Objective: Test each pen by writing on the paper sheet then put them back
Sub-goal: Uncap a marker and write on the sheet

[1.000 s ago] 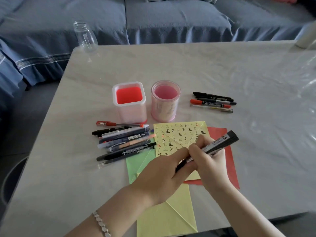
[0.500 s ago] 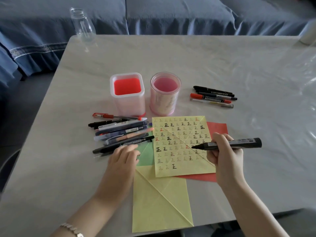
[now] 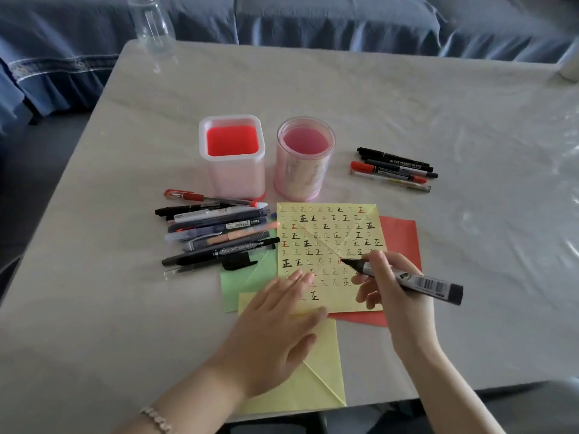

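A yellow paper sheet [image 3: 329,233] covered with rows of small written characters lies in the middle of the table. My right hand [image 3: 388,289] grips a thick black marker [image 3: 419,281], uncapped, its tip touching the sheet. My left hand [image 3: 275,321] lies flat with straight fingers on the sheet's lower left corner. The marker's black cap [image 3: 238,263] rests beside a pile of several pens [image 3: 216,233] left of the sheet. Several more pens [image 3: 393,169] lie at the right of a round pink holder [image 3: 302,180]. A square white holder [image 3: 233,177] with a red inside stands next to it.
Green [image 3: 244,277], red [image 3: 399,236] and another yellow paper [image 3: 313,371] lie under and below the sheet, the last reaching the table's front edge. A clear plastic bottle [image 3: 152,23] stands at the far left corner. A blue sofa [image 3: 313,17] runs behind the table.
The cap came off the marker and now lies by the pen pile. My left hand moved from the pile onto the sheet. My right hand brought the marker tip down to the paper.
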`<state>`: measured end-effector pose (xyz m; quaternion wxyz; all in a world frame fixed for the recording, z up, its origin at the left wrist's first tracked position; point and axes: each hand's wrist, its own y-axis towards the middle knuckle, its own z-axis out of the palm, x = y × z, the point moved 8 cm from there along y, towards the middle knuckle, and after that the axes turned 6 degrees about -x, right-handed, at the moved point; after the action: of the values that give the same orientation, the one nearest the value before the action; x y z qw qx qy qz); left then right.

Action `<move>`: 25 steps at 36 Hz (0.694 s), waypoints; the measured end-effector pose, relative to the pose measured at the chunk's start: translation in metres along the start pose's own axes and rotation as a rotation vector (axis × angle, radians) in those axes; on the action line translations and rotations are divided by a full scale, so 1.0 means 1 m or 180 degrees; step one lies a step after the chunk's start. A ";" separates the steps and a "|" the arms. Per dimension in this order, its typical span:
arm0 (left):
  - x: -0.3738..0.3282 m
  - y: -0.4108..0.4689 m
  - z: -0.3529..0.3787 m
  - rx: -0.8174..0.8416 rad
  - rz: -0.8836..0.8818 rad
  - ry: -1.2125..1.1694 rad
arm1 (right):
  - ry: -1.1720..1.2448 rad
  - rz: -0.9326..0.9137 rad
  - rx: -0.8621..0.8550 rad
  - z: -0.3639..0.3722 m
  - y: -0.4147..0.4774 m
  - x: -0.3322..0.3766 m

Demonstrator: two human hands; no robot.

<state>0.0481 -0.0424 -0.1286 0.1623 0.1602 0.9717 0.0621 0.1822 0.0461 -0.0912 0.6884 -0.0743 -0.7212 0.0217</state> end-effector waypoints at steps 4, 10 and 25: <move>0.003 -0.001 0.003 0.0077 -0.0037 -0.0056 | -0.0064 -0.0138 -0.0177 -0.002 -0.004 -0.006; 0.007 -0.001 0.005 0.0053 -0.0132 -0.0151 | -0.0461 -0.0685 -0.0464 0.003 -0.006 -0.013; 0.008 0.000 0.004 -0.0042 -0.0198 -0.0378 | -0.0773 -0.0844 -0.0613 0.011 -0.012 -0.030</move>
<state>0.0420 -0.0396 -0.1350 0.2226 0.1323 0.9644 0.0539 0.1713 0.0312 -0.1199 0.5829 -0.0410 -0.8011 -0.1295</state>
